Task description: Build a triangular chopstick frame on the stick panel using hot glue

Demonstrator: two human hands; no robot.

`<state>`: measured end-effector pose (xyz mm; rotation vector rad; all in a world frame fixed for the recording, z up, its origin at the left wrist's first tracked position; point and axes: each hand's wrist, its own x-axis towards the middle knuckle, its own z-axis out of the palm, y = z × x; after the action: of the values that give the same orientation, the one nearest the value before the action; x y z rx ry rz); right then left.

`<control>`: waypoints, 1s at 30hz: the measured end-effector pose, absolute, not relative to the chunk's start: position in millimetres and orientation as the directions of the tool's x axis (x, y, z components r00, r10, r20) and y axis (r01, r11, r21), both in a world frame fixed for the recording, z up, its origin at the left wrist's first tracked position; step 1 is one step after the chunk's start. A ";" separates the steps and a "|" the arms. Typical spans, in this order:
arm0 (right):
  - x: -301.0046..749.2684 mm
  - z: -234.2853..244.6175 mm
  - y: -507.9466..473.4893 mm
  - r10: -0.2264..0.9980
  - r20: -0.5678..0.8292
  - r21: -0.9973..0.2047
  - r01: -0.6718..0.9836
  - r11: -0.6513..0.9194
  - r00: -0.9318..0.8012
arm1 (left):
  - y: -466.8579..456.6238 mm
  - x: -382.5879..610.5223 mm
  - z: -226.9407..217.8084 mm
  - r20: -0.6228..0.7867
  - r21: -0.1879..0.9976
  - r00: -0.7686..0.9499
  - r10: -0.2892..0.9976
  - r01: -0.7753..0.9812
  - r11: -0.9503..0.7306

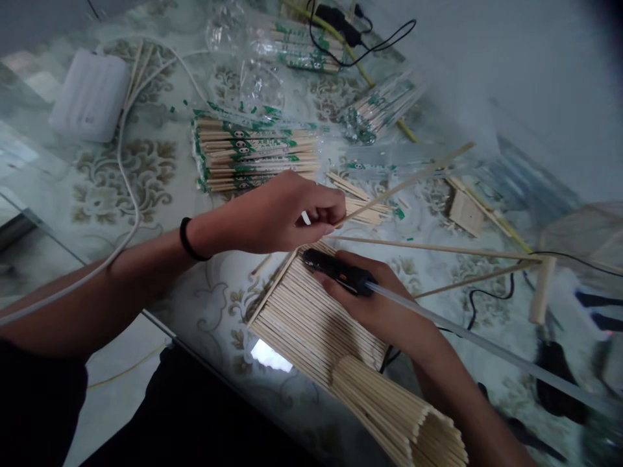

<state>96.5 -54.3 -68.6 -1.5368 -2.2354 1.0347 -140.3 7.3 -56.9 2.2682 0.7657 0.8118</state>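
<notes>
My left hand (296, 211), with a black band at the wrist, pinches one end of a thin wooden stick (409, 187) that points up to the right. My right hand (384, 301) is wrapped round a black hot glue gun (341, 272). A long translucent glue stick (467, 334) runs out of its back end. Below both hands lies a flat panel of wooden sticks (302, 318) laid side by side. A flared tube of sticks (389, 402) stands at its near edge. Longer sticks (438, 246) reach right to a short thick wooden piece (541, 292).
Packs of wrapped chopsticks (257, 152) lie beyond my left hand, with loose short sticks (365, 207) beside them. A white box (90, 96) with a white cable (129, 188) is at the left; the cable crosses my left forearm. A black cable (389, 45) lies at the back of the patterned table (204, 311).
</notes>
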 end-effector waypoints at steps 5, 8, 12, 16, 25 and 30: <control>97.3 -68.7 -54.0 0.880 -0.201 -0.656 0.727 0.205 -0.431 | 7.0 -140.7 -56.8 0.361 0.685 0.653 0.666 0.299 -0.664; 97.8 -67.8 -53.2 0.882 -0.187 -0.652 0.726 0.218 -0.433 | 6.1 -140.2 -56.3 0.364 0.697 0.652 0.665 0.283 -0.659; 97.3 -66.4 -52.8 0.882 -0.186 -0.653 0.725 0.218 -0.433 | 5.4 -140.1 -56.0 0.362 0.705 0.656 0.663 0.272 -0.655; 96.8 -66.5 -53.2 0.882 -0.202 -0.654 0.729 0.202 -0.426 | 6.0 -141.4 -55.4 0.365 0.703 0.663 0.654 0.265 -0.660; 94.6 -63.3 -53.3 0.879 -0.212 -0.676 0.714 0.183 -0.427 | 5.4 -141.4 -53.5 0.378 0.705 0.659 0.650 0.250 -0.663; 95.1 -62.2 -52.8 0.875 -0.216 -0.671 0.717 0.189 -0.433 | 5.6 -140.5 -56.1 0.373 0.697 0.667 0.645 0.257 -0.669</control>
<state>95.1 -52.8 -62.2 -1.5339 -2.2460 1.0764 -140.5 5.6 -56.1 2.2671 0.6937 0.8248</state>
